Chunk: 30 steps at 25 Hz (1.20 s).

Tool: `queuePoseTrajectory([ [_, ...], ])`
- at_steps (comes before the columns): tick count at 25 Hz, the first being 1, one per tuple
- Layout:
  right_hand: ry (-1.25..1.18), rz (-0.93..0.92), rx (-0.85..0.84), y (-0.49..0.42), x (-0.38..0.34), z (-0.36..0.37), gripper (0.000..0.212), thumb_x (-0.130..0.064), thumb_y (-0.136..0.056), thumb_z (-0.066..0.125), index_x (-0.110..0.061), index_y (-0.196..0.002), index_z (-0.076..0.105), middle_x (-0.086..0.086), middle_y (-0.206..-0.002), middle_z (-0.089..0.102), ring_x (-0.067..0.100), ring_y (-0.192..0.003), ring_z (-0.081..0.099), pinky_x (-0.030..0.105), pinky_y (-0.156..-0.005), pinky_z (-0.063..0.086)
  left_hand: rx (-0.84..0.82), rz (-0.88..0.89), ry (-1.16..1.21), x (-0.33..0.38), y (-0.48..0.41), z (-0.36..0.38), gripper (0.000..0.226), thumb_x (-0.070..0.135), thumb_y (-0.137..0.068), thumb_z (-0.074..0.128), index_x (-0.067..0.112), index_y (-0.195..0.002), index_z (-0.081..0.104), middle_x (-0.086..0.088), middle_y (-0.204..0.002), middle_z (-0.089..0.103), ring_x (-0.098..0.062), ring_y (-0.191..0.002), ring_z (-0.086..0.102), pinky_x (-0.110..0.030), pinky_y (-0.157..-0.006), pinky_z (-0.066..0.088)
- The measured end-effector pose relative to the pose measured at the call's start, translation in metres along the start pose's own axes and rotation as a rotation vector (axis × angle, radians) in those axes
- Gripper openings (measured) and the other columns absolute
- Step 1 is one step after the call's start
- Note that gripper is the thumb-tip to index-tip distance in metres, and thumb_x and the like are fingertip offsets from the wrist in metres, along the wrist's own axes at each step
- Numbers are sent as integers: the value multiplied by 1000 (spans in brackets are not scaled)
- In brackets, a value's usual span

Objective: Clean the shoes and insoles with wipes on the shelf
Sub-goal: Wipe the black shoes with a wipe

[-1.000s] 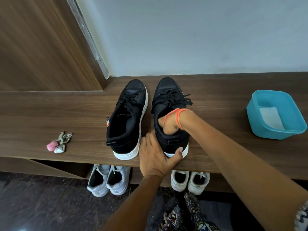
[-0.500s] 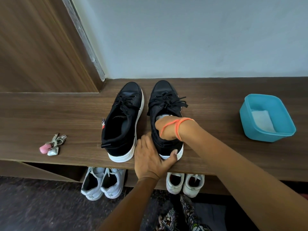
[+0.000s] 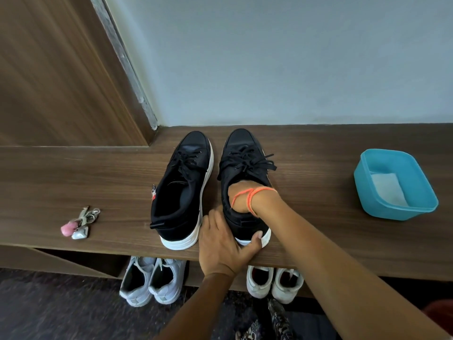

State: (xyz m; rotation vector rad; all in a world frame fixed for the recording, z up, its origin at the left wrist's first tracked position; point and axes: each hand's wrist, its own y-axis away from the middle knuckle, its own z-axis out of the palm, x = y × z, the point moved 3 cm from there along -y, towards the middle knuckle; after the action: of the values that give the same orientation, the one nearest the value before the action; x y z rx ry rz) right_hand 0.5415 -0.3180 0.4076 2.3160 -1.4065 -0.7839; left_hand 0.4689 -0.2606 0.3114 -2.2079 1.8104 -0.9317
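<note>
Two black sneakers with white soles stand side by side on the wooden shelf (image 3: pixel 98 182), toes to the wall. The left shoe (image 3: pixel 186 182) stands untouched with its opening empty. My left hand (image 3: pixel 223 244) grips the heel of the right shoe (image 3: pixel 241 153), thumb round the back of the sole and fingers along its inner side. My right hand (image 3: pixel 241 200) reaches into that shoe's opening up to the wrist, where orange threads are tied; its fingers are hidden inside. White wipes (image 3: pixel 387 192) lie in a blue tub (image 3: pixel 365 192) at the right of the shelf.
A bunch of keys with a pink charm (image 3: pixel 78 224) lies on the shelf's left part. Two pairs of white shoes stand on the floor below, one pair (image 3: pixel 152 280) on the left and the other (image 3: pixel 274 283) on the right. A wooden panel (image 3: pixel 49 69) rises at the left, a pale wall behind.
My right hand has gone deeper into the right shoe, so less of it shows. My left hand has kept its hold on the heel.
</note>
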Motion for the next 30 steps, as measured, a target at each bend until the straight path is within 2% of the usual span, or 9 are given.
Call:
queuePoseTrajectory([
  [3,-103,40,-26,5,1,-1,35,-10,-102,26,0,-122,53,18,-124,53,28,-112,50,30,-100,38,-2,-4,9,-2,0,0,67,67,-69,40,10,-104,43,-9,-85,57,-27,-77,57,-27,-74,34],
  [6,-48,23,-49,6,2,-1,35,-4,-96,33,-10,-64,44,5,-67,44,17,-56,42,21,-52,37,-5,-3,8,-2,0,0,70,69,-71,38,9,-107,45,-8,-87,57,-25,-78,56,-27,-74,37],
  [8,-50,61,-43,4,3,-1,37,-4,-94,35,-11,-58,33,2,-59,33,13,-49,30,20,-46,28,-7,-6,2,-2,0,1,70,69,-71,38,8,-105,46,-8,-86,56,-25,-77,57,-26,-74,36],
  [12,-87,73,37,-4,3,1,33,-8,-99,31,-10,-69,45,4,-73,40,20,-75,41,28,-81,39,6,-6,10,-2,-1,1,68,68,-69,40,10,-104,43,-9,-84,55,-26,-76,56,-28,-73,34],
  [14,-111,77,97,-22,7,2,30,-11,-100,31,-7,-112,59,13,-104,52,21,-102,46,29,-104,34,6,-10,21,0,-1,0,68,67,-68,40,10,-106,42,-8,-85,55,-24,-79,52,-29,-75,34],
  [18,20,72,32,-56,12,5,44,-18,-104,23,-5,-145,32,9,-153,29,24,-141,26,31,-116,17,11,-8,37,-1,0,0,69,67,-67,43,11,-108,43,-7,-86,55,-19,-81,46,-27,-75,34],
  [23,-93,157,28,-55,12,0,38,-6,-101,32,3,-137,40,13,-146,41,20,-132,43,12,-86,45,5,-20,26,-2,-1,0,70,68,-68,40,11,-108,44,-5,-86,55,-21,-79,53,-26,-76,34],
  [26,-92,112,64,-33,4,-4,35,-9,-102,30,1,-129,50,15,-136,50,23,-119,48,28,-104,35,-4,-18,21,-2,0,1,71,68,-69,40,8,-106,45,-7,-87,56,-24,-78,55,-27,-76,35],
  [30,-43,71,59,0,3,5,34,-8,-100,30,2,-121,55,14,-116,56,25,-104,48,28,-94,37,2,-9,10,-2,0,1,68,70,-69,39,10,-99,45,-6,-82,52,-24,-74,53,-27,-72,33],
])
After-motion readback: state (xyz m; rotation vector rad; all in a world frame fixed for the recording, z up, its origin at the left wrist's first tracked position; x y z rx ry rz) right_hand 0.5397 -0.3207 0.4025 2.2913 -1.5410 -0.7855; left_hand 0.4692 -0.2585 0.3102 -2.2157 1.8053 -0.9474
